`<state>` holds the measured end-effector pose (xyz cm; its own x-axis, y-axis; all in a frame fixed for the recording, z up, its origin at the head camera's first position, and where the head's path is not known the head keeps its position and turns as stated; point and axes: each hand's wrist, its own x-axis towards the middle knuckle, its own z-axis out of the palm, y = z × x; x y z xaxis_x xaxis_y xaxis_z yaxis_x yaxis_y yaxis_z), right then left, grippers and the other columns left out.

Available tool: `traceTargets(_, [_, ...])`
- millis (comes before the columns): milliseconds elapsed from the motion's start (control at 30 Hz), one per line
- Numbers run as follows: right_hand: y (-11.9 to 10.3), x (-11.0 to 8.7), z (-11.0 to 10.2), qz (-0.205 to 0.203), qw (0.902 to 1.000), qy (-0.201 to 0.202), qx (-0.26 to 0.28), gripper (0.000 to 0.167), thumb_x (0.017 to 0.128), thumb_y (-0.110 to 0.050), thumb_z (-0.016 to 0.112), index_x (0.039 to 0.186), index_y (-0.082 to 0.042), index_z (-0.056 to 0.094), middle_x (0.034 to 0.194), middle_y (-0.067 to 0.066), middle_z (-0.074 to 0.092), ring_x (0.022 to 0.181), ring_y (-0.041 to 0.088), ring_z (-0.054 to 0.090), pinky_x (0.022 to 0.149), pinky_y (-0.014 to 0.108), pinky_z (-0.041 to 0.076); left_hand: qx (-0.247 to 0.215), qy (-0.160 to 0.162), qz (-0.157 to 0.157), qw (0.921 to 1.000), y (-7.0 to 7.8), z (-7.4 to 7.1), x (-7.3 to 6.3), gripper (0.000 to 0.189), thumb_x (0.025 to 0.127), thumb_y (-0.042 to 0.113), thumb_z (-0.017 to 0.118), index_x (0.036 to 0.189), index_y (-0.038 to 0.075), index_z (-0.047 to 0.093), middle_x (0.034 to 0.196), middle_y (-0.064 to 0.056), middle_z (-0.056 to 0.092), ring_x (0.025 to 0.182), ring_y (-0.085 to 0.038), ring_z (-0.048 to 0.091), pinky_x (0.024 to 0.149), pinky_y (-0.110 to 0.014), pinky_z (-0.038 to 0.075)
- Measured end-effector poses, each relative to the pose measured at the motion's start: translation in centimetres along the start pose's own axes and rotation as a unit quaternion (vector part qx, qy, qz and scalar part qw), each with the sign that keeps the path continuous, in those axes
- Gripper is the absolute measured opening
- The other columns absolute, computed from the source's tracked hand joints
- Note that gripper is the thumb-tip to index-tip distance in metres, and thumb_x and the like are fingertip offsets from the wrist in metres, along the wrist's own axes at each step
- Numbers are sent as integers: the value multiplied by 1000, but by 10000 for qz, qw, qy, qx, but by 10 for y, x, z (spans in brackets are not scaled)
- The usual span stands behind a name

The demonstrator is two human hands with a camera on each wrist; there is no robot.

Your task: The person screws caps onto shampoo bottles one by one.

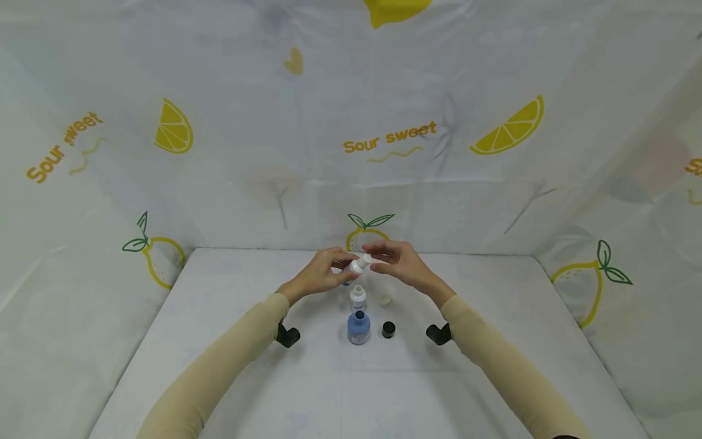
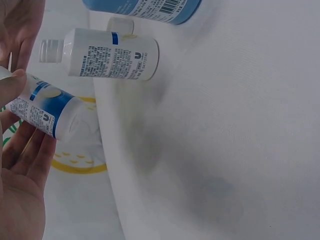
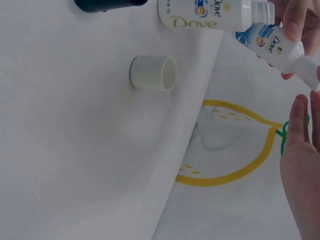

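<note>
My left hand (image 1: 320, 272) grips a small white-and-blue Dove bottle (image 2: 42, 107), thumb on one side and fingers on the other. The bottle tilts, its white cap (image 1: 366, 259) pointing up and to the right. Around that cap, my right hand (image 1: 403, 263) is raised with fingers fairly straight and thumb apart, fingertips right at the cap. Below the hands, an uncapped white Dove bottle (image 1: 358, 297) stands upright on the table, its clear neck showing. Nearer to me stands a blue bottle (image 1: 359, 329) with a dark open mouth.
To the right of the standing white bottle lies a whitish cap (image 3: 152, 73). A black cap (image 1: 388, 330) sits beside the blue bottle. The white table (image 1: 263, 390) meets a lemon-printed sheet (image 1: 241, 122) at the back and sides. Black wrist mounts (image 1: 439, 334) hang under both sleeves.
</note>
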<state>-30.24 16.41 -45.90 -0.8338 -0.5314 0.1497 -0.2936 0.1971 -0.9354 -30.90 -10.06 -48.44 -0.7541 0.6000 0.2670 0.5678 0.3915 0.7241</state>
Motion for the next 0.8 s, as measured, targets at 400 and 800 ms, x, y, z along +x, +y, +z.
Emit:
traceTargets(400, [2,0,-1,-255,9997,-29,-5,37,101,1,73,138,3,70,140,27,71,123,17,75,101,23,63,-15,-13,30,10000,4,-1,-1,40,101,19,80,135,0,74,117,-15,73,109,-24,73,101,-40,66])
traceTargets(800, [-2,-1,5,85,9986,397,-344,35,98,-4,80,131,3,74,130,26,75,115,37,75,94,20,64,9,-54,-47,10000,6,0,1,40,100,19,80,136,0,73,117,-15,73,108,-25,73,102,-41,66])
